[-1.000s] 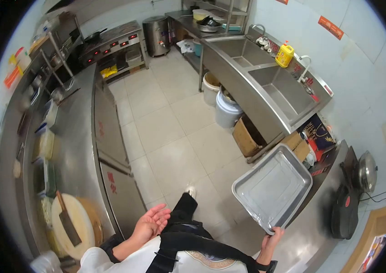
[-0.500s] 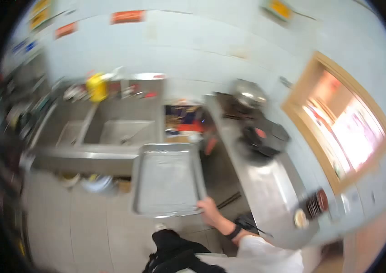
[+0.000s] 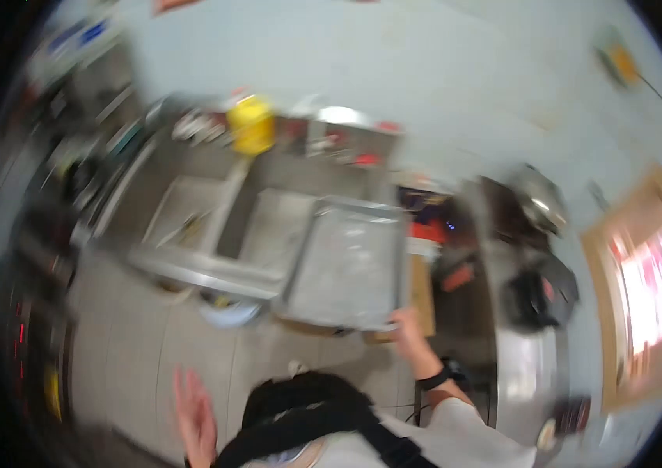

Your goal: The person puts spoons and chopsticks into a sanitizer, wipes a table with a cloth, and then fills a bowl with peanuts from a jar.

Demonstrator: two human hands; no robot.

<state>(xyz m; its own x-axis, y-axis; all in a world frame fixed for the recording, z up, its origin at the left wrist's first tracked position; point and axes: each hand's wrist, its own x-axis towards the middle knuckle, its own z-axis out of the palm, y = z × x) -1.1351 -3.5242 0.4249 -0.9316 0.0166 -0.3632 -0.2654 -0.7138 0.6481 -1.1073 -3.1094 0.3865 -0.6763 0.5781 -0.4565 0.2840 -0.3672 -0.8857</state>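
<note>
I see the right hand (image 3: 404,324) pinching a metal tray (image 3: 350,265) by its near corner, in front of the double-basin sink (image 3: 182,267), the left hand (image 3: 195,417) empty, fingers extended; carrying seems in hand, and moving on probably calls for keeping it level.

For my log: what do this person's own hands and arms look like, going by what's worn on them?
Both the left hand and the right hand are ungloved. A black band circles the right wrist, and a white sleeve ends higher up that forearm. The left sleeve is out of view. Blur hides any finer markings.
</note>
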